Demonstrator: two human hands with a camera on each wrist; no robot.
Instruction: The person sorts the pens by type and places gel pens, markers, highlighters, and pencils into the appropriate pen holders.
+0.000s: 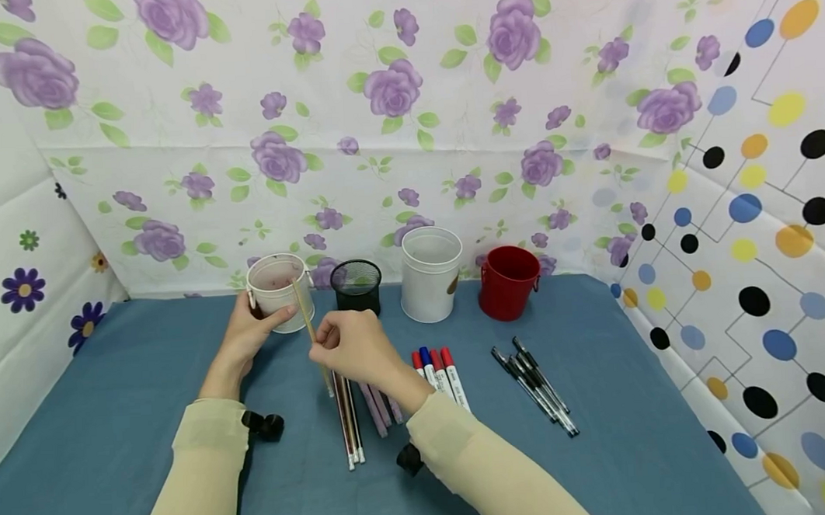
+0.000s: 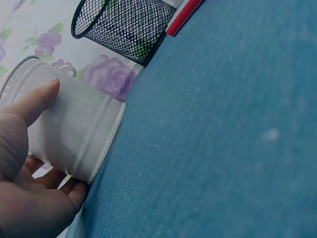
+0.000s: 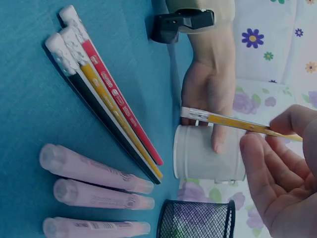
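White cup (image 1: 275, 283) upright at tabletop (image 1: 639, 448) rear, gripped by left hand (image 1: 248, 334), yellow pencil (image 1: 306, 313) pinched in right hand (image 1: 353, 348) fingers (image 3: 257, 163), tip over cup rim, more pencils (image 1: 349, 420) & pink markers (image 3: 94, 171) lying nearby.

four cups (image 1: 430, 276), three markers (image 1: 438, 371), three highlighters (image 3: 96, 171)
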